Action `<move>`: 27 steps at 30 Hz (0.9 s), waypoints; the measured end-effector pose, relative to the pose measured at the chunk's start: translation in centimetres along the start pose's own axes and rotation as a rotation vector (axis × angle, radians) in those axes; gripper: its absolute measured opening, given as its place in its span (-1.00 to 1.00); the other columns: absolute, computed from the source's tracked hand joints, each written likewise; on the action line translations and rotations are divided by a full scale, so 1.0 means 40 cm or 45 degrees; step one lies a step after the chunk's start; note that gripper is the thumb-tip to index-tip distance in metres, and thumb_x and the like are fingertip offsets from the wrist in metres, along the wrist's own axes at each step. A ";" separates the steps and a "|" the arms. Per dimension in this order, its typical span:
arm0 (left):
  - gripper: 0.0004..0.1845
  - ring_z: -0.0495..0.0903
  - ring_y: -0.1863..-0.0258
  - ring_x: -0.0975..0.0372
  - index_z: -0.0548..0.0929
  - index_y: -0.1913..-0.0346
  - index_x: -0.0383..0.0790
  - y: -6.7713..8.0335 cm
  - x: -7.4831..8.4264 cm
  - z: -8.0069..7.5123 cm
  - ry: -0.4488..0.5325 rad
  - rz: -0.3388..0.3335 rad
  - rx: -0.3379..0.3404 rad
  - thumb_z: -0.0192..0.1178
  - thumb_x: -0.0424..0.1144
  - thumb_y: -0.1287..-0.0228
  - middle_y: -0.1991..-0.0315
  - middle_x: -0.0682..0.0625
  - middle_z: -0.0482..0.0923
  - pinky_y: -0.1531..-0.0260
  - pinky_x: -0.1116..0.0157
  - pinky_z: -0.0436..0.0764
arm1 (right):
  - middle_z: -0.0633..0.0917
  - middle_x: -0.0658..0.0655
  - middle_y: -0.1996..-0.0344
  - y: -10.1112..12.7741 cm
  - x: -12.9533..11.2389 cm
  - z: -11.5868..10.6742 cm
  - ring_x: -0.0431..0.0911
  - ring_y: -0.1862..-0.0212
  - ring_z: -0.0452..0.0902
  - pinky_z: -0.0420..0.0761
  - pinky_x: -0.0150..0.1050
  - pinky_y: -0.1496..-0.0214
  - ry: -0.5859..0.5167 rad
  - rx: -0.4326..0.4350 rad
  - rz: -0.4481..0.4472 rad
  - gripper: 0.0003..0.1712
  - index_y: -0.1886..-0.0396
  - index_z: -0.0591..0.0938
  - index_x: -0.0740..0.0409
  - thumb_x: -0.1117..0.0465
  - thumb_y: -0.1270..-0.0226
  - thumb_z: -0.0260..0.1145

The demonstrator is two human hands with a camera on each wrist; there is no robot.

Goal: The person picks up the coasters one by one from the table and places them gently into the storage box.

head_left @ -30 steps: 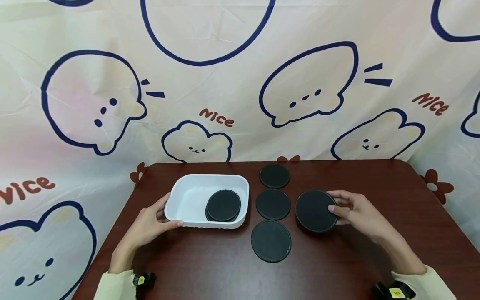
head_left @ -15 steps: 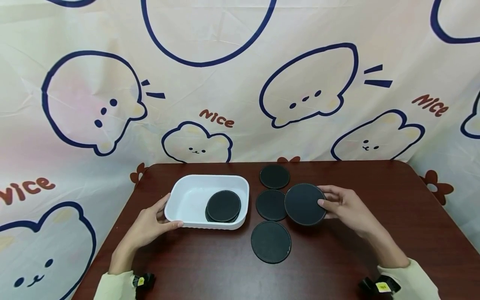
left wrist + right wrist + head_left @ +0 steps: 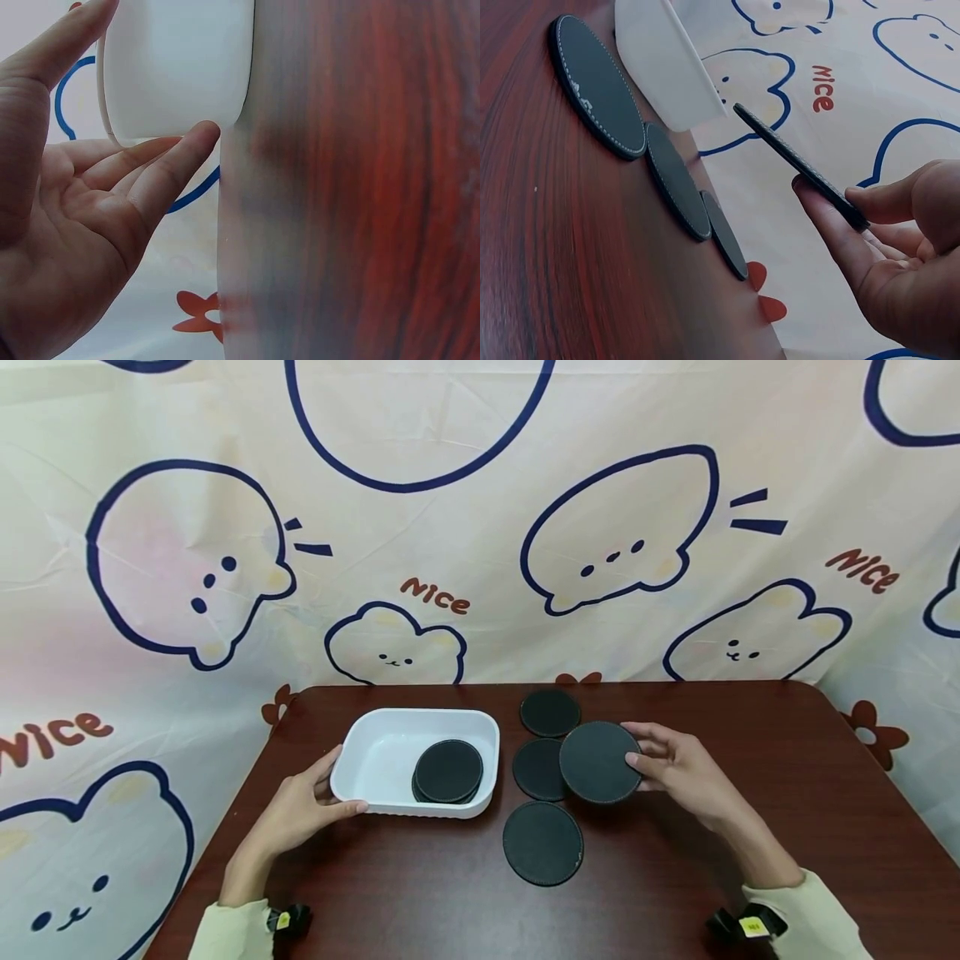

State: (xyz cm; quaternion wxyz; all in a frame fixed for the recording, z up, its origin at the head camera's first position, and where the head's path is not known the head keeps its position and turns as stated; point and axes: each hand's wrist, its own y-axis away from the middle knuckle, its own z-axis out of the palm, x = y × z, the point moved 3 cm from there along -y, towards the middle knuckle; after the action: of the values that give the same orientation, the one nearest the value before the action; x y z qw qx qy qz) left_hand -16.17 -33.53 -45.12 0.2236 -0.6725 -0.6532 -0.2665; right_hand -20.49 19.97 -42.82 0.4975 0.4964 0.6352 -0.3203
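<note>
My right hand (image 3: pixel 686 772) pinches a round black coaster (image 3: pixel 599 762) at its right edge, thumb on top and fingers beneath. In the right wrist view this coaster (image 3: pixel 799 165) is tilted and raised above the table. From the head view it overlaps the middle one (image 3: pixel 538 770) of three coasters lying in a column. The others are a far coaster (image 3: pixel 550 713) and a near coaster (image 3: pixel 542 843) with a scuffed rim. My left hand (image 3: pixel 300 806) holds the left end of a white plastic tray (image 3: pixel 367 789), thumb at the near corner. Stacked coasters (image 3: pixel 448 771) sit inside it.
The dark red-brown wooden table (image 3: pixel 420 893) ends at a cloth backdrop (image 3: pixel 480 543) printed with blue cartoon outlines. The tray stands just left of the coaster column. A wrist camera (image 3: pixel 750 924) is strapped by each pale sleeve.
My right hand has carried its coaster leftward and a little away from me, over the edge of the middle coaster. The left hand and tray stay put.
</note>
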 end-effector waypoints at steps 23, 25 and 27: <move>0.25 0.66 -0.32 -0.27 0.06 -0.72 -0.32 -0.002 0.000 0.005 0.050 0.002 0.004 0.61 0.12 -0.19 -0.61 -0.45 0.27 -0.10 0.04 0.80 | 0.68 0.48 -0.26 -0.067 -0.032 0.097 -0.08 0.09 0.85 0.85 -0.24 0.00 -0.163 -0.101 -0.045 -0.33 -0.62 0.36 0.24 0.27 -0.63 0.30; 0.26 0.67 -0.31 -0.27 0.04 -0.72 -0.32 -0.001 -0.002 0.008 0.056 0.009 -0.001 0.61 0.10 -0.20 -0.60 -0.45 0.27 -0.09 0.04 0.81 | 0.67 0.49 -0.27 -0.072 -0.037 0.109 -0.08 0.07 0.85 0.85 -0.22 -0.01 -0.188 -0.115 -0.049 -0.33 -0.62 0.35 0.27 0.27 -0.63 0.29; 0.26 0.68 -0.29 -0.26 0.04 -0.72 -0.32 -0.001 -0.005 0.011 0.055 0.017 0.004 0.61 0.10 -0.19 -0.59 -0.46 0.30 -0.08 0.04 0.82 | 0.66 0.50 -0.27 -0.077 -0.040 0.120 -0.08 0.06 0.85 0.86 -0.22 -0.01 -0.208 -0.121 -0.051 -0.33 -0.62 0.34 0.27 0.27 -0.64 0.29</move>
State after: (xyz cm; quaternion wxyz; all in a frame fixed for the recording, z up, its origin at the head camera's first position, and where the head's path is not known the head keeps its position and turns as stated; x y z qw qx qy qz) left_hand -16.19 -33.41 -45.57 0.2405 -0.6707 -0.6441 -0.2783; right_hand -21.89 14.21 -43.03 0.5641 0.4318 0.6168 -0.3390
